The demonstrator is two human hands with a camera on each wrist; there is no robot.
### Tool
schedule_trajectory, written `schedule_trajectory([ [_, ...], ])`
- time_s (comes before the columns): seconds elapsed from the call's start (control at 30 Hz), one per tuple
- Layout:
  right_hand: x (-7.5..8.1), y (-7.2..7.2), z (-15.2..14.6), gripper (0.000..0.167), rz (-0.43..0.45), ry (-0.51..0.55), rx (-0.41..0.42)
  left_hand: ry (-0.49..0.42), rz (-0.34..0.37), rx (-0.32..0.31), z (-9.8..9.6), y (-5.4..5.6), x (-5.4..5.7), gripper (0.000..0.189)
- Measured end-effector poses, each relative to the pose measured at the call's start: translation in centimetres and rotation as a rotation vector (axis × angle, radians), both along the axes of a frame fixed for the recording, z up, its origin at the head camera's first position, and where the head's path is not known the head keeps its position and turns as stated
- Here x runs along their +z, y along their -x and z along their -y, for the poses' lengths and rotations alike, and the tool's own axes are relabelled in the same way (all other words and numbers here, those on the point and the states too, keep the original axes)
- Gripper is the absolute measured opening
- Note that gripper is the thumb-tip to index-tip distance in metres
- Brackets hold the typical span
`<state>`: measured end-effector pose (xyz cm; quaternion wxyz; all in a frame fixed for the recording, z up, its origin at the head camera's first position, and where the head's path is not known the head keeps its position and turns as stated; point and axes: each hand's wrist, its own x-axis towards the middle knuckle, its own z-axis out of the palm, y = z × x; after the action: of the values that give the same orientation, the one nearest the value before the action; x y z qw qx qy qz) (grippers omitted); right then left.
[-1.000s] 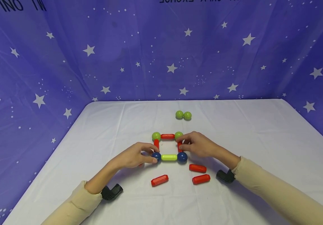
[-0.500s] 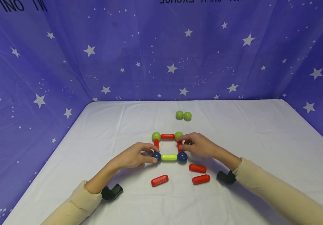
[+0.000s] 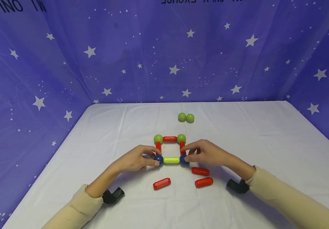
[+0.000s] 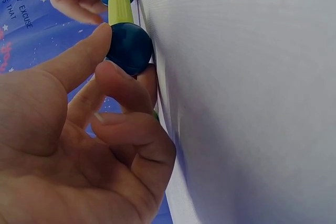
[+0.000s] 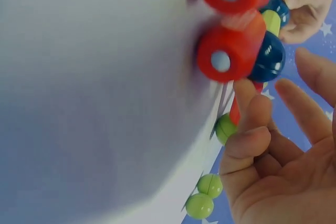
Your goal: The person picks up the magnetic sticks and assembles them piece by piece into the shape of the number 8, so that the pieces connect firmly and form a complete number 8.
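Note:
A square of magnetic rods and balls lies on the white table. Its near side is a yellow-green rod (image 3: 171, 160) between a left blue ball (image 4: 130, 48) and a right blue ball (image 5: 270, 59). Red side rods (image 3: 158, 146) lead back to two green balls (image 3: 158, 138), joined by a red rod (image 3: 170, 139). My left hand (image 3: 137, 159) pinches the left blue ball between thumb and fingers. My right hand (image 3: 210, 154) hovers at the right near corner, thumb and index finger spread beside the right blue ball, holding nothing.
Two loose green balls (image 3: 185, 117) sit together farther back. Loose red rods lie nearer me: one front left (image 3: 162, 183), two at right (image 3: 204, 182). Another bit of red (image 3: 143, 168) shows under my left hand. Black wrist devices (image 3: 113, 195) hang by both sleeves. A purple starry cloth stands behind.
My right hand has come off the right red side rod and shifted toward me and to the right, to the right blue ball. My left hand has stayed on the left blue ball.

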<state>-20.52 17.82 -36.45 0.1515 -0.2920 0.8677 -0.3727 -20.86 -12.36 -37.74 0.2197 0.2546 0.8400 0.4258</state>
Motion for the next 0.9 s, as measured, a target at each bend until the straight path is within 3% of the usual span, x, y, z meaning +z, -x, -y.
schedule_trajectory([
  [0.47, -0.42, -0.76, 0.51, 0.030, -0.011, -0.039, -0.025, -0.003, 0.009, 0.009, 0.07, 0.08, -0.17, 0.030],
  [0.9, -0.49, -0.87, 0.41, 0.030, -0.004, -0.046, -0.018, -0.006, -0.025, 0.001, -0.03, -0.26, 0.15, 0.030],
])
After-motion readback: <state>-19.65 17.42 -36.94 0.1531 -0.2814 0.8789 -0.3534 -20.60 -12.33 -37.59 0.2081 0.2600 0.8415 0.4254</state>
